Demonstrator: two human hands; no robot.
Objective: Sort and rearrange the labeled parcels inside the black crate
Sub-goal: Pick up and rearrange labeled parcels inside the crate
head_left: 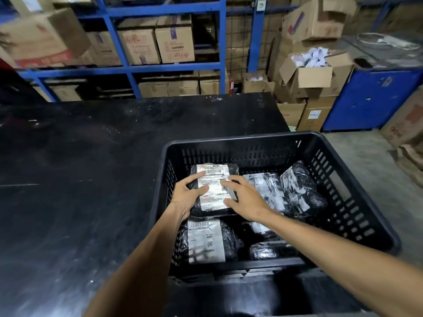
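Note:
A black slotted crate [350, 202] stands at the right end of a black table and holds several black-wrapped parcels with white labels. Both hands rest on one labeled parcel [214, 179] at the crate's far left. My left hand [188, 195] grips its left edge, thumb across the label. My right hand [242, 197] lies on its right side with fingers spread over the label. A second labeled parcel [206, 241] lies just in front, near the crate's near wall. Two more parcels [299, 186] lean at the right. A small one [263, 250] sits at the near middle.
The black table [80, 168] stretches left of the crate. Blue shelving [164, 67] with cardboard boxes stands behind it. Open cardboard boxes [313, 76] and a blue cabinet [370, 99] are at the back right. Concrete floor [366, 156] lies right of the crate.

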